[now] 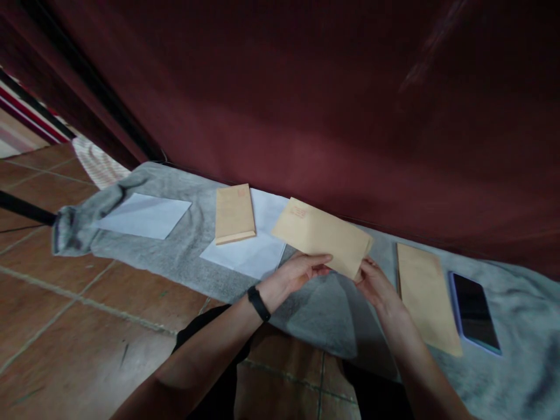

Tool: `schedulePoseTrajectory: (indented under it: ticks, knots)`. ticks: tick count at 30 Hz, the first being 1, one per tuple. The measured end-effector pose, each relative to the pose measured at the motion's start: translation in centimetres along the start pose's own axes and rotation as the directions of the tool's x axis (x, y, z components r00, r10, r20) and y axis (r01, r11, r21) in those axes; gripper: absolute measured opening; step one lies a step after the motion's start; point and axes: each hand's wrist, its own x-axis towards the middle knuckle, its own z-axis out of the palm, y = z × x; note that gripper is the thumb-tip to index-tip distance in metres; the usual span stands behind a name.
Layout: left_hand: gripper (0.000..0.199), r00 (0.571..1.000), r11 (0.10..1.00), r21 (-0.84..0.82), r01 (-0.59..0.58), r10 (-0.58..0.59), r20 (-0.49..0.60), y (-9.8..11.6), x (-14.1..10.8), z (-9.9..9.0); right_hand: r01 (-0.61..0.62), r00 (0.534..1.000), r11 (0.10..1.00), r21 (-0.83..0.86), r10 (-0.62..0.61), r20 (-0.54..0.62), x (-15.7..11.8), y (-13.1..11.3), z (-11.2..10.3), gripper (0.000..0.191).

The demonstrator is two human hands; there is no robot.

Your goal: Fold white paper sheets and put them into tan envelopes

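Grey fuzzy cloth point(184, 251), long strip, wrinkled, bunched at left end; support underneath hidden. Directly on it, left to right: white sheet point(146, 216), flat, near left end; white paper point(266, 254) mid-strip, sheet count unclear; brown envelope point(426, 291), single or stacked unclear; phone point(476, 312), dark screen up, just beside envelope.

On the cloth point(201, 213), left to right, lie a sheet point(144, 216), more paper point(245, 259) bearing a first envelope point(235, 213), a second envelope point(424, 291) and, just beside its right edge, a phone point(476, 312). Between those two envelopes, the left hand point(301, 271) and right hand point(371, 280) hold a third envelope point(321, 233).
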Motion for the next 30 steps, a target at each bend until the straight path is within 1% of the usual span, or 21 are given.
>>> schedulePoseTrajectory:
  ticks: [1, 2, 3, 4, 5, 6, 7, 8, 9, 10, 11, 12, 13, 14, 15, 17, 19, 22, 25, 27, 30]
  knots:
    - [0.041, 0.999, 0.993, 0.118, 0.018, -0.023, 0.045, -0.1, -0.2, -0.2, 0.012, 1.0, 0.999, -0.033, -0.012, -0.009, 0.0, -0.1, 0.1, 0.025]
    - [0.041, 0.992, 0.962, 0.269, 0.041, -0.071, 0.102, -0.2, -0.4, -0.3, 0.032, 0.999, 0.997, -0.066, -0.033, -0.025, 0.1, -0.1, 0.1, 0.024]
    - [0.044, 0.98, 0.897, 0.44, 0.038, -0.12, 0.159, -0.3, -0.6, -0.4, 0.055, 0.997, 0.994, -0.096, -0.06, -0.048, 0.2, -0.2, 0.0, 0.023]
    - [0.047, 0.968, 0.794, 0.607, -0.017, -0.139, 0.209, -0.4, -0.9, -0.4, 0.083, 0.993, 0.989, -0.12, -0.093, -0.078, 0.3, -0.3, -0.1, 0.022]
    - [0.046, 0.959, 0.653, 0.746, -0.127, -0.111, 0.26, -0.5, -1.1, -0.4, 0.11, 0.986, 0.984, -0.137, -0.126, -0.109, 0.5, -0.3, -0.4, 0.022]
    - [0.041, 0.945, 0.474, 0.838, -0.269, -0.038, 0.325, -0.5, -1.4, -0.3, 0.131, 0.98, 0.98, -0.147, -0.151, -0.133, 0.6, -0.4, -0.7, 0.022]
    - [0.033, 0.909, 0.263, 0.872, -0.412, 0.056, 0.413, -0.4, -1.6, -0.1, 0.139, 0.976, 0.978, -0.154, -0.162, -0.144, 0.8, -0.5, -1.1, 0.023]
    - [0.027, 0.847, 0.041, 0.852, -0.523, 0.142, 0.513, -0.2, -1.8, 0.0, 0.134, 0.978, 0.978, -0.159, -0.157, -0.141, 0.9, -0.7, -1.4, 0.024]
    - [0.028, 0.772, -0.164, 0.797, -0.582, 0.198, 0.605, 0.1, -1.9, 0.1, 0.115, 0.982, 0.981, -0.158, -0.136, -0.128, 0.9, -0.8, -1.7, 0.026]
    - [0.04, 0.705, -0.333, 0.732, -0.595, 0.22, 0.674, 0.4, -2.0, 0.2, 0.084, 0.989, 0.985, -0.152, -0.102, -0.11, 0.9, -1.0, -2.0, 0.028]
    - [0.057, 0.662, -0.46, 0.675, -0.577, 0.221, 0.717, 0.7, -2.0, 0.2, 0.044, 0.995, 0.989, -0.143, -0.057, -0.088, 0.8, -1.1, -2.2, 0.031]
    - [0.072, 0.641, -0.55, 0.635, -0.542, 0.218, 0.736, 1.0, -1.9, 0.2, 0.0, 0.998, 0.991, -0.133, -0.009, -0.067, 0.6, -1.3, -2.3, 0.032]
    - [0.085, 0.64, -0.606, 0.616, -0.503, 0.217, 0.737, 1.2, -1.8, 0.1, -0.042, 0.998, 0.991, -0.125, 0.036, -0.049, 0.5, -1.5, -2.3, 0.034]
    - [0.095, 0.651, -0.638, 0.611, -0.468, 0.219, 0.727, 1.3, -1.7, -0.1, -0.081, 0.996, 0.989, -0.123, 0.078, -0.032, 0.3, -1.6, -2.3, 0.035]
    - [0.101, 0.665, -0.651, 0.614, -0.446, 0.219, 0.714, 1.3, -1.5, -0.3, -0.117, 0.993, 0.984, -0.131, 0.117, -0.012, 0.1, -1.8, -2.2, 0.036]
    - [0.109, 0.692, -0.641, 0.635, -0.432, 0.216, 0.689, 1.1, -1.1, -0.8, -0.169, 0.984, 0.971, -0.17, 0.176, 0.028, -0.2, -2.0, -2.1, 0.04]
    - [0.114, 0.712, -0.593, 0.669, -0.448, 0.216, 0.668, 0.7, -0.8, -1.3, -0.189, 0.978, 0.958, -0.217, 0.205, 0.049, -0.4, -2.2, -1.9, 0.042]
    - [0.118, 0.733, -0.476, 0.731, -0.489, 0.23, 0.64, 0.4, -0.4, -1.8, -0.187, 0.977, 0.948, -0.259, 0.207, 0.053, -0.5, -2.4, -1.8, 0.04]
    - [0.117, 0.738, -0.378, 0.763, -0.524, 0.246, 0.629, 0.5, -0.3, -1.8, -0.185, 0.976, 0.946, -0.265, 0.209, 0.066, -0.5, -2.6, -1.7, 0.04]
    - [0.116, 0.734, -0.346, 0.766, -0.541, 0.25, 0.632, 0.6, -0.3, -1.7, -0.18, 0.976, 0.946, -0.269, 0.206, 0.071, -0.5, -2.6, -1.8, 0.04]
    - [0.116, 0.733, -0.333, 0.766, -0.549, 0.249, 0.633, 0.7, -0.3, -1.5, -0.177, 0.977, 0.941, -0.29, 0.204, 0.067, -0.5, -2.7, -2.0, 0.041]
